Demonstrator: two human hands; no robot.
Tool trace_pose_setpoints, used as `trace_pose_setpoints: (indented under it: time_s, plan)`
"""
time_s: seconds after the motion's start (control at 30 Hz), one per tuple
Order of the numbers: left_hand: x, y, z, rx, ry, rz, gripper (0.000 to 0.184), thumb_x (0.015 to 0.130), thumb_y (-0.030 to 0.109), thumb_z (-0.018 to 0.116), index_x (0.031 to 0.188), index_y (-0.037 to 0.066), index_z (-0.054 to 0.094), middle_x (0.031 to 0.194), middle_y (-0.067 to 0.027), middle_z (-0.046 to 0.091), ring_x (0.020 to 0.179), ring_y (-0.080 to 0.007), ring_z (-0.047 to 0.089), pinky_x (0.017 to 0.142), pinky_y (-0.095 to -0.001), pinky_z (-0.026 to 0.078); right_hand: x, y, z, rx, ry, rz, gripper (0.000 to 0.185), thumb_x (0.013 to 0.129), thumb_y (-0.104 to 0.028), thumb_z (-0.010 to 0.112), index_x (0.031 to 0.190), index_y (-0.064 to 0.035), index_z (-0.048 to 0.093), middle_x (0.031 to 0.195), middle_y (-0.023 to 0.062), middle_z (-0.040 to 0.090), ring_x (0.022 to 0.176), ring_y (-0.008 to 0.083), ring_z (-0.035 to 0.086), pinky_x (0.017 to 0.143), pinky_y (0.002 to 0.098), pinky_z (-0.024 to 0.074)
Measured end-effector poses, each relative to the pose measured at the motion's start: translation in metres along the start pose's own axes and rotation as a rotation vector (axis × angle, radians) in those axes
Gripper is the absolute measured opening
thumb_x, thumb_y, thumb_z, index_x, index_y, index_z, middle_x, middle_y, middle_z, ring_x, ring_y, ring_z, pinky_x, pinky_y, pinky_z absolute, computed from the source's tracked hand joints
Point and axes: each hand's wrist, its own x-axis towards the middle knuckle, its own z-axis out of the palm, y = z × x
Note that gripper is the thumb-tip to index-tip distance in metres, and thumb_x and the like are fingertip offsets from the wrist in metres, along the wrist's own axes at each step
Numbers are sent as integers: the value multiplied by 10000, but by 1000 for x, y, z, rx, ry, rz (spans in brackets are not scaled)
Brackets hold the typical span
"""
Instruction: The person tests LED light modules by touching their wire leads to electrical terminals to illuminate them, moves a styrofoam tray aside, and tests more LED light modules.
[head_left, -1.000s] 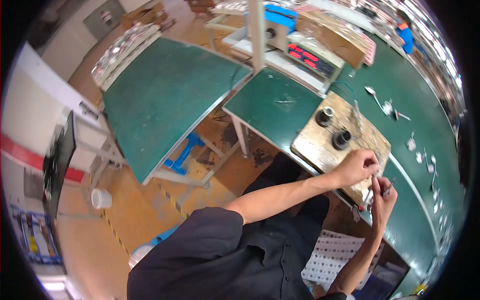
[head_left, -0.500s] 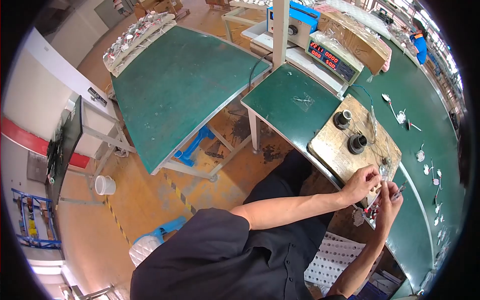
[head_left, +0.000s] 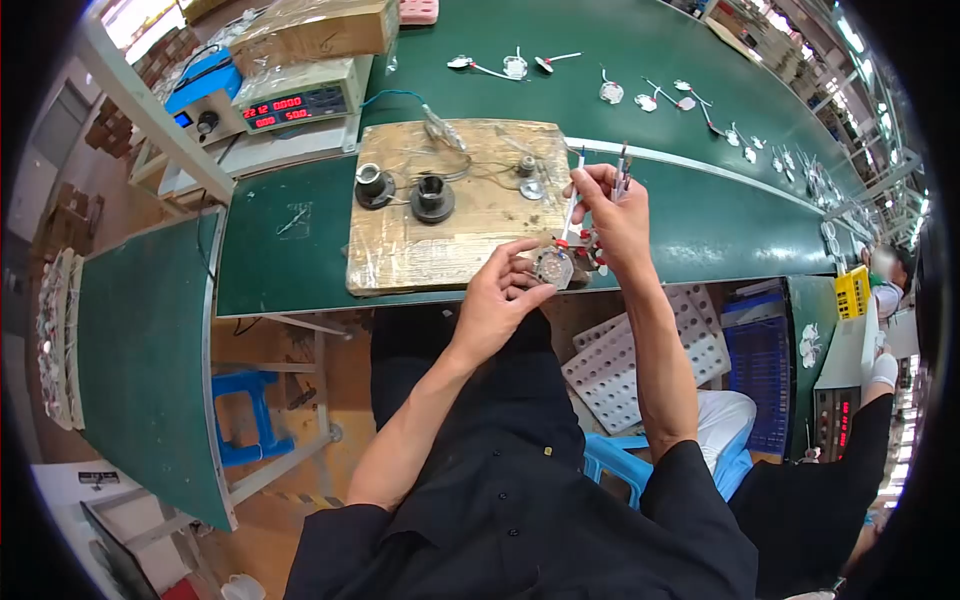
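Note:
My left hand (head_left: 500,303) is closed on a small round translucent disc (head_left: 554,268) with dots around its face, held at the board's near right edge. My right hand (head_left: 618,222) pinches a white cable (head_left: 572,210) that runs down to the disc and has a bluish tip at the top. A thin pen-like tool (head_left: 622,170) also sticks up from my right fingers; its kind is unclear. Red and white small parts (head_left: 590,250) lie close below my right hand, partly hidden. A wooden board (head_left: 450,262) wrapped in clear tape carries two black round sockets (head_left: 432,200) (head_left: 372,187).
A meter with red digits (head_left: 300,108) stands at the back left beside a blue box (head_left: 203,95). Several white discs with cables (head_left: 612,92) lie on the green belt (head_left: 560,28). Perforated white trays (head_left: 640,365) sit below the bench, right. A co-worker's dark sleeve (head_left: 850,470) is at far right.
My view has swung to the right, bringing the board to the middle. My hands have moved apart; the round disc and its white cable now show between them.

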Motion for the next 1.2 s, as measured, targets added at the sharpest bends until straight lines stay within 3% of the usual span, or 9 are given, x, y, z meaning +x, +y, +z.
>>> trace_pose_setpoints:
  time_s: [0.13,0.23,0.27,0.4,0.63,0.97,1.07,1.13,1.2]
  plan:
    - [-1,-1,1,-128,132,2,485,862,-12,707,1301,5,501,960,-83,647,857,-120,669,663,-222,532,3,5,-8,-244,49,-51,184,924,-167,663,907,15,681,725,58,697,542,69,565,513,249,451]
    - [0,-11,3,-198,215,73,376,872,-2,706,1223,-13,572,943,-85,676,816,-128,683,652,-227,551,6,16,-5,-441,98,-325,186,903,-177,679,881,7,692,689,64,697,544,93,587,520,301,467]
    - [0,-13,3,-186,207,81,328,873,-3,705,1182,-21,598,946,-88,682,812,-130,683,659,-230,558,4,16,-5,-495,106,-312,202,881,-189,687,818,4,681,662,127,671,550,208,631,551,360,483]
    - [2,-13,5,-161,206,95,169,883,3,696,1046,-38,680,950,-95,701,799,-132,681,682,-238,576,5,26,-8,-686,38,-269,256,865,-214,670,718,-7,637,647,208,606,637,411,607,596,423,494]
    - [14,-8,7,-99,238,137,150,922,36,662,1054,-33,685,928,-71,694,768,-116,673,703,-234,570,10,3,0,-919,-81,-115,248,795,-230,669,695,-5,640,637,217,609,639,414,621,637,472,497]
    - [19,0,3,-180,275,67,237,853,-7,730,1075,-53,661,956,-77,688,825,-107,666,745,-230,562,34,8,9,-1110,-141,-174,201,761,-170,656,713,24,677,683,248,646,676,430,654,709,504,528]
    - [21,0,-2,-171,281,70,225,852,-14,717,1067,-54,664,958,-80,696,829,-105,663,741,-229,554,43,27,7,-1161,-179,-229,270,835,-247,592,742,-10,681,670,213,640,670,406,642,702,503,499]
    - [25,-24,-14,-215,279,184,210,827,-26,712,1032,-39,672,953,-64,696,822,-95,655,734,-225,536,48,43,1,-983,-144,-226,318,880,-249,518,779,5,680,728,226,651,716,398,652,726,487,503]
    - [27,-31,-15,-169,295,167,202,804,-16,699,1003,-26,668,898,-36,681,795,-77,633,711,-230,514,46,45,-2,-930,-128,-292,402,944,-249,395,835,3,688,818,236,667,790,379,663,745,438,506]
